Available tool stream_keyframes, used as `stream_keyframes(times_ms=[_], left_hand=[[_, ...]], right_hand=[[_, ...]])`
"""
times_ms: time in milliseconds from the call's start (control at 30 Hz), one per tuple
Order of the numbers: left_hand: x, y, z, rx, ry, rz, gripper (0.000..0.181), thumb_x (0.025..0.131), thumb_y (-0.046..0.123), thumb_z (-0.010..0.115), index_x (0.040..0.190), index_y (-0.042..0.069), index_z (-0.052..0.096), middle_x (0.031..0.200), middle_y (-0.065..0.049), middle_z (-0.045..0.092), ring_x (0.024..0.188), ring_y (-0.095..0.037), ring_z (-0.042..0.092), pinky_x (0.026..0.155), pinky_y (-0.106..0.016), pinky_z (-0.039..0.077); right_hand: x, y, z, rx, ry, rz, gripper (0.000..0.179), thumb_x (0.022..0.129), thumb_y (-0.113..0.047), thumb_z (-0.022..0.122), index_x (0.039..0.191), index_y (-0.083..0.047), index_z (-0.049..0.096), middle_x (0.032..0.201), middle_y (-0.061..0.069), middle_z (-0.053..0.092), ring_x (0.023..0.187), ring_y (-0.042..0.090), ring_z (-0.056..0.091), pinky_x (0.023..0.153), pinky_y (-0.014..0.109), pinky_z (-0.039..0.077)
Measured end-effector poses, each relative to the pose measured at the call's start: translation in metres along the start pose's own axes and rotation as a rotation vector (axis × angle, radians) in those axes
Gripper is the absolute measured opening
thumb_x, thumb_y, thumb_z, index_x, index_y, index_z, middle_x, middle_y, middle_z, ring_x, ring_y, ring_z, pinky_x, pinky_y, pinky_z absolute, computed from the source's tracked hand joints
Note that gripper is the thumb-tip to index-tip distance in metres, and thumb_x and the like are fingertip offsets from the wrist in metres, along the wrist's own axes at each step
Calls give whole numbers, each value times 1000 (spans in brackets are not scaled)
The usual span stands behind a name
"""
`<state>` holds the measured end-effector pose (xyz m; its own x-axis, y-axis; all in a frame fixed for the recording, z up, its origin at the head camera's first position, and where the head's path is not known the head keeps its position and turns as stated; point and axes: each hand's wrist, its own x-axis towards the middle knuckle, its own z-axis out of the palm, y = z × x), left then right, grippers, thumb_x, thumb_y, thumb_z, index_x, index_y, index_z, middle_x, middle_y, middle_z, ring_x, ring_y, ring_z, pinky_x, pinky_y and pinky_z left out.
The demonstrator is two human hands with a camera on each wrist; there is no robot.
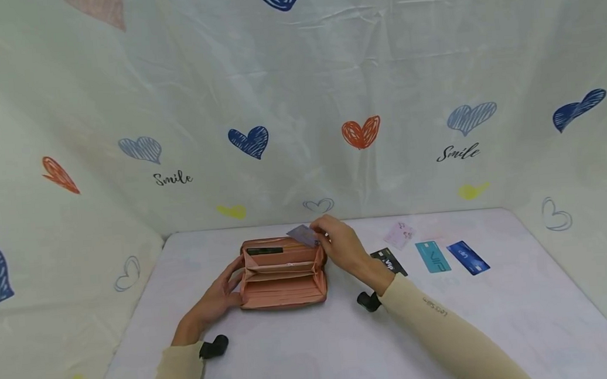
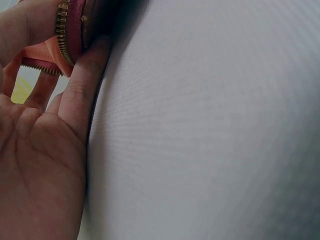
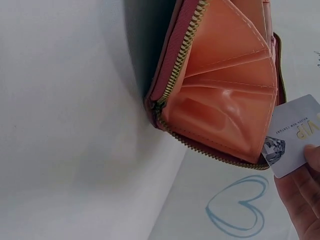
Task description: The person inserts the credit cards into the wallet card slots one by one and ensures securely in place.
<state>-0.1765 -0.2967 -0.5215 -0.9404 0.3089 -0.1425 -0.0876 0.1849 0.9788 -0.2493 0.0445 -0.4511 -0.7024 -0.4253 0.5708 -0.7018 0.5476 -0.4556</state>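
An unzipped pink-orange wallet [image 1: 283,297] lies spread on the white table, its compartments facing up. My left hand [image 1: 211,301] grips its left side, with fingers around the zipper edge [image 2: 62,37] in the left wrist view. Between thumb and fingers, my right hand [image 1: 341,247] pinches a grey VIP card [image 3: 295,132] at the wallet's back right corner. One corner of that card meets the wallet's rim in the right wrist view; whether it has entered a slot I cannot tell. A black strip, perhaps a card edge [image 1: 264,251], shows in the back left slot.
Right of the wallet lie a black VIP card [image 1: 388,260] partly behind my right wrist, a teal VIP card [image 1: 433,257], a blue card [image 1: 468,258] and a pale pink patterned piece [image 1: 399,235]. A white curtain [image 1: 302,178] with printed hearts rises behind the table.
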Motion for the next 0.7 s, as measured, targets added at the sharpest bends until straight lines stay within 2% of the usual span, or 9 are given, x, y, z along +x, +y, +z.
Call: stream_keyframes(times_ms=[433,700], left_hand=[[-3,0,0,-25,-2,-5,108,89,-4,77,171,14,10,174,-18,9,162,-42,5,97,-16,46],[-1,1,1,-23,-10,8,107,90,-4,77,171,14,10,174,-19,9,162,-44,4,96,-18,47]], right_hand=[[9,-3,0,-100,-133,-75,18,101,2,65,111,-7,76,103,2,73,86,17,73,75,35,60],[15,-6,-1,-213,-223,-137,23,96,6,70,109,-10,78,99,2,70,85,17,73,73,32,60]])
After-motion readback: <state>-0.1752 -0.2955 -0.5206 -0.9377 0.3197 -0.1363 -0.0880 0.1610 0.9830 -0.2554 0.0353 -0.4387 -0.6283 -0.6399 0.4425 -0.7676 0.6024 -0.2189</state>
